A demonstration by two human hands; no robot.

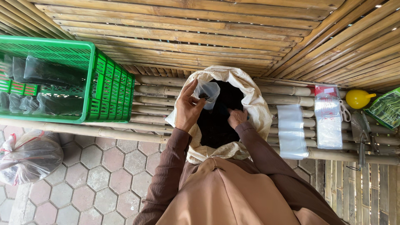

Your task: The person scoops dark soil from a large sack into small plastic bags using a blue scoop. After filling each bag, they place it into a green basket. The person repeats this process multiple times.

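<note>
At centre on the bamboo table (158, 89): open woven sack (258, 110) of dark soil, heavy, slumping. At eleven o'clock on its mouth, small clear bag (209, 92), light, limp, slippery; best taken at rim. Left hand (188, 110) pinched on it; right hand (236, 118) inside sack, grip unclear.

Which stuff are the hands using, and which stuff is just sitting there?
In use:
left hand
right hand
small clear bag
white sack of dark stuff

Just sitting there:
green crate
flat clear bags
yellow funnel
trowel
tied bag
</note>
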